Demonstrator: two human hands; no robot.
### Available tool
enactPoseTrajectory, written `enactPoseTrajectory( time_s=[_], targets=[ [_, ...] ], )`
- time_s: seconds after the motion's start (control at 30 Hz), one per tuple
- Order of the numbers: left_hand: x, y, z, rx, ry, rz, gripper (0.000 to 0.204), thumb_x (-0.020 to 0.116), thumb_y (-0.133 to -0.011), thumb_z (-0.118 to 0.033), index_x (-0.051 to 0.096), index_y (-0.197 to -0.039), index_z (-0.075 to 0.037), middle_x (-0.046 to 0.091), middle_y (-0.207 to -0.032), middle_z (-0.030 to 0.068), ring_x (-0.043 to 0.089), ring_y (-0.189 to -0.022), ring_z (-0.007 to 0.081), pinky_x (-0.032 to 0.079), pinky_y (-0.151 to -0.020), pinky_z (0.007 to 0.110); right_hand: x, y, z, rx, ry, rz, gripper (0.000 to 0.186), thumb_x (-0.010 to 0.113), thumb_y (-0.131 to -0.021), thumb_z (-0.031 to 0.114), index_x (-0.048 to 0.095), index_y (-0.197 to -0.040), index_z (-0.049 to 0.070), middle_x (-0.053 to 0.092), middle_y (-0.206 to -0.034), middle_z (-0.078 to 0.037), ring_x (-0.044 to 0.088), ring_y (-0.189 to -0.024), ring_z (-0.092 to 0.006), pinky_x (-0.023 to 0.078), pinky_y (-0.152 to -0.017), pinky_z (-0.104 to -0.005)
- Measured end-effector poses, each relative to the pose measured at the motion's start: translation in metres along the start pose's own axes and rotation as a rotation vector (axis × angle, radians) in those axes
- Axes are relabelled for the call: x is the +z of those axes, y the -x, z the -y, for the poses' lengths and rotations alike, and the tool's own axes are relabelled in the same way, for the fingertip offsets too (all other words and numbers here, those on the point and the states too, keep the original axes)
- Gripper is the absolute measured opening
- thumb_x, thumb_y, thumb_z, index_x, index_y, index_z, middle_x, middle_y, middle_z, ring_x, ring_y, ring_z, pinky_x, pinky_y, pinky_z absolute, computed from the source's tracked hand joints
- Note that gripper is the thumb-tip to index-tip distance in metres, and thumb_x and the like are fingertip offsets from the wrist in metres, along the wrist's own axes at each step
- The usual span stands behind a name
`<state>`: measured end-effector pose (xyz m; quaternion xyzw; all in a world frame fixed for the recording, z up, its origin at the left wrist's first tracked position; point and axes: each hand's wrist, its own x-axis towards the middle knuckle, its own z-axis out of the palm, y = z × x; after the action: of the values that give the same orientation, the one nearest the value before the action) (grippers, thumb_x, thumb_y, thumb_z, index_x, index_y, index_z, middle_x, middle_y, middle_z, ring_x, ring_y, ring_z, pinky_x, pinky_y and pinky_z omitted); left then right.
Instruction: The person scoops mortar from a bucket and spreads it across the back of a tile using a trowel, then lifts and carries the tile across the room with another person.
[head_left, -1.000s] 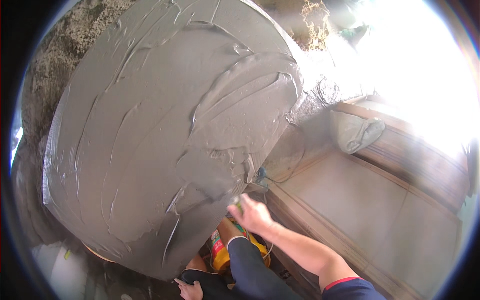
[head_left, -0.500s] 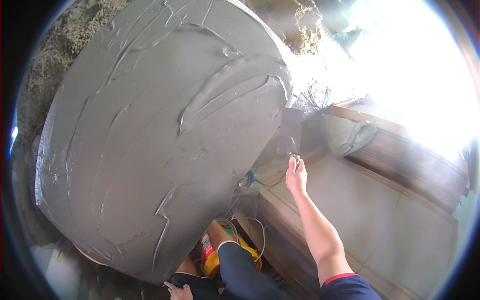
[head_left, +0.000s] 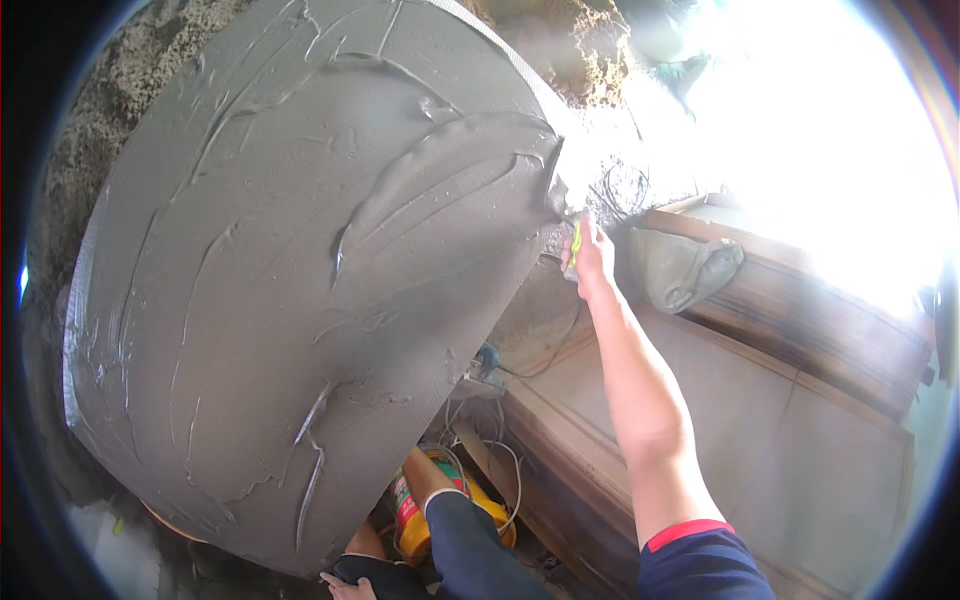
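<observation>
The right hand (head_left: 594, 258) has its fingers closed around the yellow-green handle of one trowel (head_left: 575, 243). Its dark blade stands at the far right edge of one big slab (head_left: 270, 290) and seems to touch the grey paste there, though glare makes that hard to judge. The slab fills the left and middle, coated with paste in several raised ridges. The left hand (head_left: 350, 588) is at the near edge, beside the two legs (head_left: 470, 550), partly cut off; I cannot tell how far its fingers open or whether they hold anything. One yellow bucket (head_left: 413, 543) stands by the legs, with a pale cable (head_left: 518, 490) near it. To the right is one grey bundle (head_left: 680, 268), beyond a pale panel (head_left: 770, 430).
</observation>
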<state>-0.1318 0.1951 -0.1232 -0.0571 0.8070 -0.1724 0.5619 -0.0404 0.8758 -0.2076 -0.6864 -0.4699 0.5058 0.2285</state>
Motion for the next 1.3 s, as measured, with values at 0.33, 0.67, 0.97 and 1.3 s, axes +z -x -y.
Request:
enactPoseTrajectory(
  time_s=[0.33,0.67,0.97,1.3],
  targets=[
    [-0.008,0.001,0.001,-0.039,0.064,0.027,0.098,0.063,-0.086,-0.04,0.007,-0.151,0.007,0.043,-0.142,0.0309,0.051,-0.123,0.0449,0.044,-0.103,0.048,-0.035,0.06,-0.036,-0.005,0.049,-0.161,0.034,0.046,-0.102,0.043,0.05,-0.096,0.01,0.051,-0.065,-0.003,0.049,-0.046,-0.0132,0.04,-0.039,-0.0287],
    [-0.023,0.005,-0.002,-0.016,0.118,0.129,0.098,0.062,-0.086,-0.04,0.006,-0.151,0.009,0.038,-0.145,0.0322,0.047,-0.128,0.0431,0.042,-0.106,0.048,0.093,0.061,0.016,0.034,0.193,0.265,0.05,0.042,-0.101,0.052,0.047,-0.118,0.005,0.054,-0.069,-0.006,0.05,-0.045,-0.0129,0.043,-0.041,-0.0289],
    [-0.028,0.009,0.006,-0.042,0.2,0.152,0.099,0.062,-0.088,-0.043,0.005,-0.151,0.008,0.038,-0.145,0.0314,0.045,-0.131,0.0428,0.039,-0.108,0.048,0.179,0.265,-0.065,0.03,0.639,0.85,0.061,0.044,-0.099,0.048,0.046,-0.128,-0.006,0.064,-0.104,-0.034,0.062,-0.105,-0.0469,0.053,-0.083,-0.0457],
    [-0.008,0.011,-0.001,-0.075,0.14,0.11,0.101,0.064,-0.087,-0.043,0.006,-0.152,0.007,0.042,-0.143,0.03,0.048,-0.127,0.0427,0.043,-0.105,0.046,0.232,0.187,0.053,-0.567,1.062,0.6,0.043,0.05,-0.098,0.04,0.05,-0.101,-0.003,0.066,-0.073,-0.026,0.067,-0.065,-0.0424,0.056,-0.056,-0.0492]
  ],
)
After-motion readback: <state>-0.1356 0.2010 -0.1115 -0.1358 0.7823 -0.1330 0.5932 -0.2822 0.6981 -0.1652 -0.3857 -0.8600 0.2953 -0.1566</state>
